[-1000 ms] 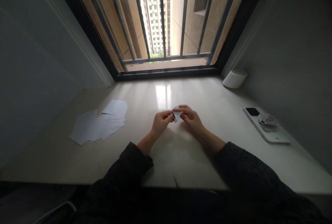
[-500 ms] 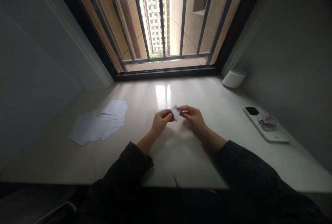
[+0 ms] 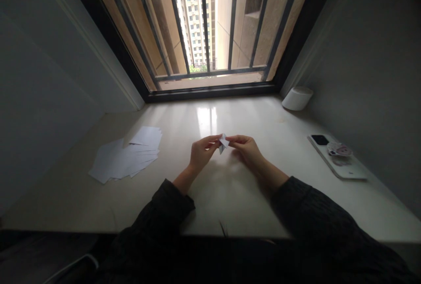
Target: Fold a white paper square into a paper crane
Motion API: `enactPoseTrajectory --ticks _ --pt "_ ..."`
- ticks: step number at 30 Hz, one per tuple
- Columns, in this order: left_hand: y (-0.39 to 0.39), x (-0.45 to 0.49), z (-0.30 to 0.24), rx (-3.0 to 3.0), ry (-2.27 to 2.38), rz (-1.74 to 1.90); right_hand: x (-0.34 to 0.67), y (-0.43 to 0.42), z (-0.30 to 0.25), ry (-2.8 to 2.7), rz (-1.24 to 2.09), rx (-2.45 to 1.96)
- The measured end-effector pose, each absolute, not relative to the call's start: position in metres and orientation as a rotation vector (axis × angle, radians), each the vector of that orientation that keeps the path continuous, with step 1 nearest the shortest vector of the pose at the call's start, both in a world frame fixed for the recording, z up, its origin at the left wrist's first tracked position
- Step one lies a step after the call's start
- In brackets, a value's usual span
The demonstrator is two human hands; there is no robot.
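A small piece of folded white paper [image 3: 223,143] is held up just above the sill, with pointed flaps standing out from it. My left hand [image 3: 203,150] pinches its left side between thumb and fingers. On the opposite side, my right hand [image 3: 245,146] grips a corner with the fingertips. Both hands are closed on the paper, and the fingertips hide part of its folds. Loose white paper sheets [image 3: 121,159] lie overlapping to the left of my left hand.
A phone [image 3: 345,167] with a round grip on its back lies at the right. Behind it, a white cylindrical object [image 3: 297,98] stands against the wall. The barred window [image 3: 210,86] closes off the far side of the pale sill [image 3: 230,213].
The folded paper has turned between my fingers, and its flaps now spread into a more pointed shape. My left fingers have moved up to its top edge.
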State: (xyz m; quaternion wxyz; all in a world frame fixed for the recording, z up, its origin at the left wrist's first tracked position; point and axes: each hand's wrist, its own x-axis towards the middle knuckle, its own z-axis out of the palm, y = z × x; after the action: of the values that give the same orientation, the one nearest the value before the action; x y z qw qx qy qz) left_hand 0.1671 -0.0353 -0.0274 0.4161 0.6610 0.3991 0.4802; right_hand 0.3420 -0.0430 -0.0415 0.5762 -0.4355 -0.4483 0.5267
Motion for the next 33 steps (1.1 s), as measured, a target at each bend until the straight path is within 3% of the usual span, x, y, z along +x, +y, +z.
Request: enactPoseTrajectory --ticks 22,33 --pt "-0.026 0.159 -0.026 1.679 0.973 1.175 0.346 -0.044 -0.038 -1.269 1.312 -0.949" --pt "-0.023 0.154 -0.026 1.683 0.979 1.089 0.347 -0.042 -0.045 -1.108 1.341 -0.992"
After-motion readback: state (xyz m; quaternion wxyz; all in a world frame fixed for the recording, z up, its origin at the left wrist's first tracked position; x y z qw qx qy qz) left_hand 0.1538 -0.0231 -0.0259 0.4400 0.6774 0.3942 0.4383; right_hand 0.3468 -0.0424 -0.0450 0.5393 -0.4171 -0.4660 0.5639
